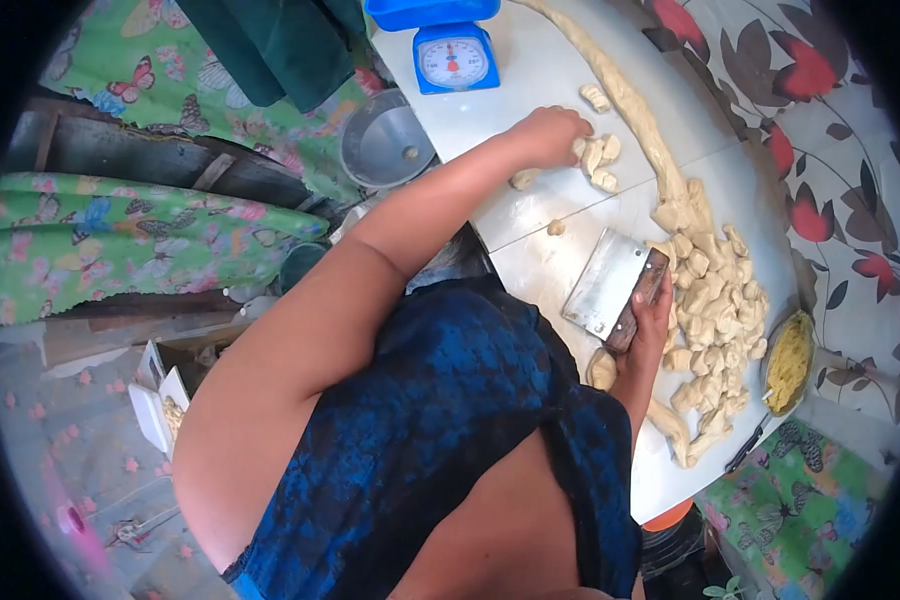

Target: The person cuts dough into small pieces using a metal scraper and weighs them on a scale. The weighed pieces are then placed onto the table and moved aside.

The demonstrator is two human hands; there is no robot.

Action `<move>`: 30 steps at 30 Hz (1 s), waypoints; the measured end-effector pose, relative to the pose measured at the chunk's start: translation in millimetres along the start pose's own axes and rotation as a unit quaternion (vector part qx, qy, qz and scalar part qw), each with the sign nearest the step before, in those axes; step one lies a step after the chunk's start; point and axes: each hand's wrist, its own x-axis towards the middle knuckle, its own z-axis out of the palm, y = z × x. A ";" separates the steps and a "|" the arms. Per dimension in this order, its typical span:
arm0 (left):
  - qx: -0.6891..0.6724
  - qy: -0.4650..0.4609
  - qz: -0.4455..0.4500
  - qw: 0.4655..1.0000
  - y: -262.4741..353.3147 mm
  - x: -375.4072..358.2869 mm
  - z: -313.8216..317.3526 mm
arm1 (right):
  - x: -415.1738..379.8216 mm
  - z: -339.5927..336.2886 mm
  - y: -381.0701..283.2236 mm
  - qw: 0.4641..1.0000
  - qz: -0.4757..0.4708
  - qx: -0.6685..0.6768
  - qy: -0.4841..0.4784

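My right hand (pixel 651 318) grips a dough scraper (pixel 606 285) by its dark wooden handle, its wide metal blade pointing left over the table. Right beside that hand lies a heap of cut dough pieces (pixel 715 300). Stretched out toward the far side, my left hand (pixel 553 137) has its fingers curled down at a small piece of dough (pixel 579 148); the fingertips are partly hidden. A few loose dough pieces (pixel 602 163) lie just past it. From the heap a long dough rope (pixel 630 105) runs to the table's far end.
A blue dial scale (pixel 455 62) stands at the far left of the white table (pixel 530 225). A bowl of yellow filling (pixel 790 365) and a knife (pixel 745 450) are at the right edge. Below the left edge is a grey basin (pixel 382 140).
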 end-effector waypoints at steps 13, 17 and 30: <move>-0.478 0.167 0.014 0.862 11.9 -27.3 -143.9 | -1.2 2.1 -6.1 0.999 0.007 0.030 -0.022; -0.324 0.205 -0.007 0.924 -30.9 -21.2 -212.9 | -0.3 0.3 -3.3 0.999 0.003 0.040 -0.018; -0.098 0.250 -0.128 0.955 -119.4 0.6 -238.4 | 0.6 -2.1 -1.6 1.000 -0.004 0.011 -0.019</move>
